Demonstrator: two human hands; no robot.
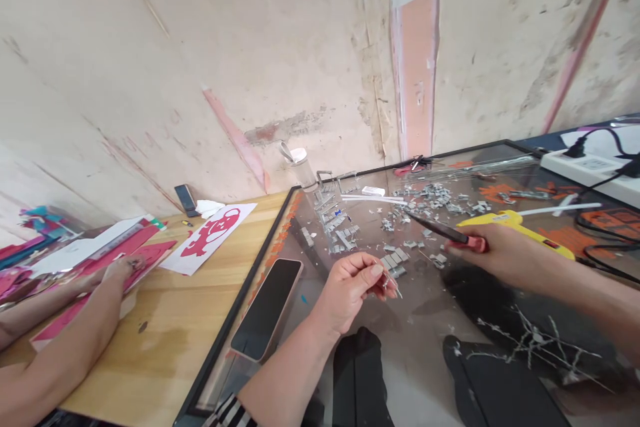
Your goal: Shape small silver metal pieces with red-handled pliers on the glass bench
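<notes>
My left hand (357, 283) is closed in a pinch around a small thin wire piece (395, 285), above the dark glass tabletop. To its right, my right hand (493, 250) grips a pair of pliers (445, 230) by the red handles, with the dark jaws pointing left. A yellow glue gun (515, 219) lies just behind my right hand. Small grey pieces (435, 203) are scattered beyond both hands, and a short row of grey strips (395, 258) lies next to my left fingertips. A branching wire bundle (535, 340) rests near the lower right.
A phone (267, 310) lies left of my left hand. A bottle (303, 168) stands by the wall. At the right is a power strip (595, 170) with black cables. On the wooden table (215, 320), another person's hands work on red sheets near a red paper cutout (210, 233).
</notes>
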